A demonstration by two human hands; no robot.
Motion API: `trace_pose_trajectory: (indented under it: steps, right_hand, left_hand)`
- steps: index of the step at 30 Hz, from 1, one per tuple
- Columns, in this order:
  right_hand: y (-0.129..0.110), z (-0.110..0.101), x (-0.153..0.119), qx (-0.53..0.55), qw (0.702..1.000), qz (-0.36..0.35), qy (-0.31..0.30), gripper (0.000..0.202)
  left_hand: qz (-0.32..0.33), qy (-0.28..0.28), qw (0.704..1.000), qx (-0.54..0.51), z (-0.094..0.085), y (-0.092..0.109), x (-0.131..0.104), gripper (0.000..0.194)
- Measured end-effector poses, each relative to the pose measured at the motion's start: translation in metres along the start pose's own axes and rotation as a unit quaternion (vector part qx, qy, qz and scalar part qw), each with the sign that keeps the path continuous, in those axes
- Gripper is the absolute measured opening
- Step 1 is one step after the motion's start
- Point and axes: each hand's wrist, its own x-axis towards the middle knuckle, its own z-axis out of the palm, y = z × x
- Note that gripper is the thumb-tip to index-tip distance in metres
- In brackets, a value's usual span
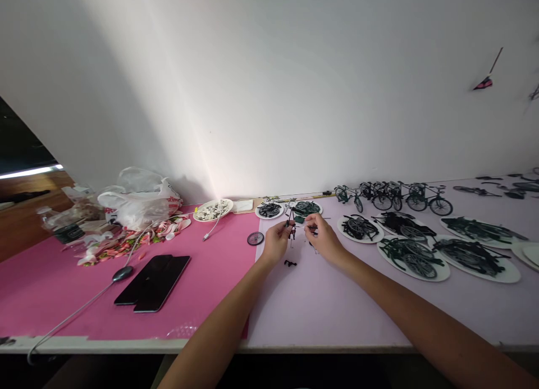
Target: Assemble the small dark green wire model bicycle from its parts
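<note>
Running upright, the dark part (293, 231) is gripped by left fingers (284, 226); right fingers (312, 220) unclear.

The left hand (275, 242), right hand (323, 238) and both forearms (236, 310) were bare; dim, greenish cloth (160, 367) showed below.

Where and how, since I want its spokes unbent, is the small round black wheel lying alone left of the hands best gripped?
Probably by the outer rim of the wheel, pinched across opposite edges from above: it lies flat, thin spokes fill its middle and nothing touches its rim.
</note>
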Motion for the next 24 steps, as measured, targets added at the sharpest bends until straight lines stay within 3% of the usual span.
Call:
trace_pose_trajectory:
  steps: [12, 24]
  right_hand:
    - [-0.005, -0.001, 0.000, -0.011, 1.000, -0.014, 0.024, 0.018]
    - [-0.018, -0.007, 0.000, 0.025, 0.996, -0.037, 0.075, 0.010]
  left_hand:
    - [-0.030, 0.019, 0.999, -0.024, 0.003, 0.009, -0.003, 0.035]
    - [-0.154, 0.047, 0.974, -0.158, 0.008, 0.024, -0.003, 0.019]
